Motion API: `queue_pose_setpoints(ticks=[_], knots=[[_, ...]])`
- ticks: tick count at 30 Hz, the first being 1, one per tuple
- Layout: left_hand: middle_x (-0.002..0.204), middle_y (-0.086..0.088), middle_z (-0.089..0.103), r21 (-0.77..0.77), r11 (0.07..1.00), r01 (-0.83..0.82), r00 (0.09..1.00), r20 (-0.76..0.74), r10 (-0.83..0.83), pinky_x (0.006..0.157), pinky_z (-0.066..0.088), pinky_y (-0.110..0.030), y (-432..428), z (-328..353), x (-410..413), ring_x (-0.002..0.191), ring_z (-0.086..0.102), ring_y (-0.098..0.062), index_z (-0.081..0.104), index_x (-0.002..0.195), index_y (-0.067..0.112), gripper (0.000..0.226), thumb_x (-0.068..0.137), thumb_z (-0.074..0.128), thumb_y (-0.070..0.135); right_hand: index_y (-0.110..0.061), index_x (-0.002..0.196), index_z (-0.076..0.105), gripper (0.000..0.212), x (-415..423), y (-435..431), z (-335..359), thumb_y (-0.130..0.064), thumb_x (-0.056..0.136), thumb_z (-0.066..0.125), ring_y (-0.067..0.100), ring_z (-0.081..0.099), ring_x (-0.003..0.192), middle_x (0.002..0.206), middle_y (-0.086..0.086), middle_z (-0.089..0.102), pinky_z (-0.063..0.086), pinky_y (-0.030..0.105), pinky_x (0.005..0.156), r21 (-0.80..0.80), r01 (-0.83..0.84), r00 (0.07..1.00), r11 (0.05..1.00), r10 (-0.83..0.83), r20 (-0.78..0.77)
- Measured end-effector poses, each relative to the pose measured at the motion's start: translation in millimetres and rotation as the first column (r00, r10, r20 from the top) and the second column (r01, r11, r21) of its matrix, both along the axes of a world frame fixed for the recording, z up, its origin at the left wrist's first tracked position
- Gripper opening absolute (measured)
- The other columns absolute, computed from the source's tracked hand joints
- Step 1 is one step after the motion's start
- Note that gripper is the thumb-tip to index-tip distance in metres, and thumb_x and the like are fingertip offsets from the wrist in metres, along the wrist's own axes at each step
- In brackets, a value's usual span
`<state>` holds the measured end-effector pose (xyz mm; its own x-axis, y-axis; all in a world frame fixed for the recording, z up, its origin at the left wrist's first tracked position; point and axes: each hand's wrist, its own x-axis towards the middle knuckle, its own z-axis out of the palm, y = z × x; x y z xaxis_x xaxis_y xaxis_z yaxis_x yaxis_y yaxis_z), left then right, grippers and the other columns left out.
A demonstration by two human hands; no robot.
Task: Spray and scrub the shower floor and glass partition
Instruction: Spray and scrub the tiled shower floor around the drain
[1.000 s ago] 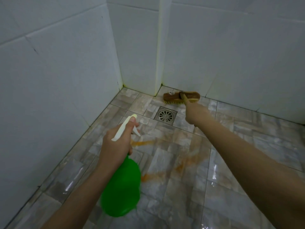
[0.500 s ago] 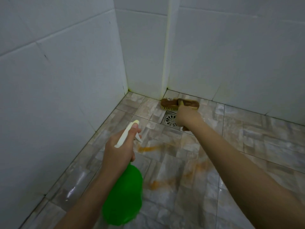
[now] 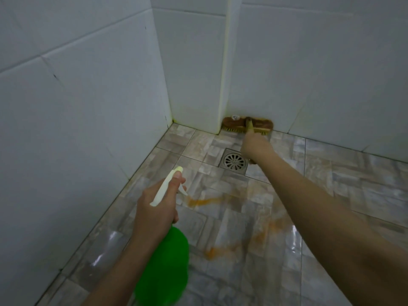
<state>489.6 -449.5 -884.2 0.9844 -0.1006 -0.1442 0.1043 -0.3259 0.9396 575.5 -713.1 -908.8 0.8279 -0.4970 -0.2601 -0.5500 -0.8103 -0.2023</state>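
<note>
Bathroom shower, tiled walls (image 3: 88, 96), floor drain (image 3: 234, 161)

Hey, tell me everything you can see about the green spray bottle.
The spray bottle has a bright green, rounded, plastic-looking body and a pale cream trigger head. The left hand grips its neck, fingers curled by the trigger. It is held in the air above the shower floor, tilted, nozzle pointing forward toward the drain. The frame edge cuts off its base; how full it is cannot be told.
</note>
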Motion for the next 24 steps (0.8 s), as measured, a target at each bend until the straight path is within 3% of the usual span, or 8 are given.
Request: queue_pose_setpoints(ticks=[2, 4, 7, 11, 15, 18, 20, 24], knots=[[0.058, -0.02, 0.061, -0.004, 1.0, 0.007, 1.0, 0.003, -0.007, 0.041, 0.04, -0.016, -1, -2, 1, 0.038, 0.049, -0.011, 0.077, 0.09, 0.027, 0.038, 0.097, 0.049, 0.052, -0.003, 0.151, 0.02, 0.066, -7, 7, 7, 0.003, 0.091, 0.046, 0.029, 0.064, 0.098, 0.147, 0.017, 0.038, 0.057, 0.044, 0.082, -0.001, -0.007, 0.999, 1.0, 0.007, -0.038], [0.077, -0.026, 0.07, -0.018, 1.0, 0.017, 1.0, 0.004, -0.017, 0.04, 0.04, -0.017, -3, -2, 3, 0.039, 0.049, -0.012, 0.076, 0.088, 0.029, 0.04, 0.094, 0.048, 0.057, -0.002, 0.147, 0.028, 0.06, -29, 21, 3, 0.003, 0.091, 0.047, 0.026, 0.067, 0.08, 0.118, 0.02, 0.056, 0.059, 0.038, 0.064, 0.003, -0.055, 0.991, 0.998, 0.055, -0.12], [0.087, -0.029, 0.071, -0.027, 1.0, 0.012, 1.0, -0.001, -0.012, 0.039, 0.038, -0.016, -6, -2, 5, 0.037, 0.048, -0.011, 0.076, 0.086, 0.029, 0.04, 0.093, 0.048, 0.057, -0.024, 0.154, -0.007, 0.089, -48, 29, -1, 0.003, 0.089, 0.047, 0.021, 0.059, 0.055, 0.098, 0.016, 0.058, 0.047, 0.029, 0.038, 0.048, -0.14, 0.984, 0.989, 0.144, -0.103], [0.087, -0.032, 0.069, -0.038, 0.999, 0.013, 1.0, 0.0, -0.013, 0.038, 0.037, -0.016, -10, 2, -1, 0.035, 0.045, -0.008, 0.075, 0.087, 0.025, 0.037, 0.098, 0.05, 0.049, -0.029, 0.153, 0.015, 0.078, -25, -2, 14, 0.005, 0.089, 0.044, 0.02, 0.055, 0.051, 0.091, 0.011, 0.053, 0.051, 0.031, 0.043, 0.044, -0.156, 0.984, 0.987, 0.159, -0.075], [0.09, -0.027, 0.072, -0.085, 0.996, -0.003, 1.0, 0.008, 0.004, 0.039, 0.039, -0.018, -2, 11, -5, 0.037, 0.048, -0.012, 0.075, 0.084, 0.029, 0.042, 0.09, 0.048, 0.06, -0.041, 0.15, 0.018, 0.075, -63, 4, 27, 0.0, 0.091, 0.041, 0.023, 0.059, 0.049, 0.093, 0.01, 0.053, 0.051, 0.029, 0.04, 0.117, -0.271, 0.947, 0.955, 0.287, -0.146], [0.072, -0.025, 0.069, -0.086, 0.995, -0.05, 0.999, 0.004, 0.051, 0.041, 0.04, -0.021, 12, 15, -6, 0.038, 0.049, -0.014, 0.074, 0.078, 0.038, 0.034, 0.094, 0.05, 0.057, -0.04, 0.148, 0.026, 0.062, -90, 14, 28, -0.016, 0.096, 0.048, 0.02, 0.061, 0.051, 0.089, 0.003, 0.055, 0.058, 0.035, 0.052, 0.192, -0.403, 0.891, 0.895, 0.432, -0.142], [0.062, -0.025, 0.063, -0.079, 0.994, -0.078, 0.997, 0.008, 0.079, 0.042, 0.041, -0.023, 21, 15, -9, 0.039, 0.049, -0.015, 0.074, 0.075, 0.046, 0.031, 0.095, 0.053, 0.054, -0.043, 0.149, 0.02, 0.061, -84, 21, 19, -0.026, 0.098, 0.049, 0.019, 0.062, 0.061, 0.1, 0.004, 0.06, 0.057, 0.036, 0.061, 0.131, -0.533, 0.83, 0.836, 0.546, -0.11], [0.084, -0.03, 0.07, -0.045, 0.993, -0.106, 0.994, 0.028, 0.107, 0.042, 0.04, -0.02, 41, 18, -10, 0.039, 0.049, -0.015, 0.075, 0.083, 0.037, 0.034, 0.091, 0.05, 0.059, -0.041, 0.148, 0.027, 0.046, -32, 47, -5, -0.037, 0.103, 0.035, 0.022, 0.06, 0.095, 0.122, 0.006, 0.061, 0.047, 0.033, 0.076, 0.063, -0.588, 0.803, 0.806, 0.591, -0.077]])
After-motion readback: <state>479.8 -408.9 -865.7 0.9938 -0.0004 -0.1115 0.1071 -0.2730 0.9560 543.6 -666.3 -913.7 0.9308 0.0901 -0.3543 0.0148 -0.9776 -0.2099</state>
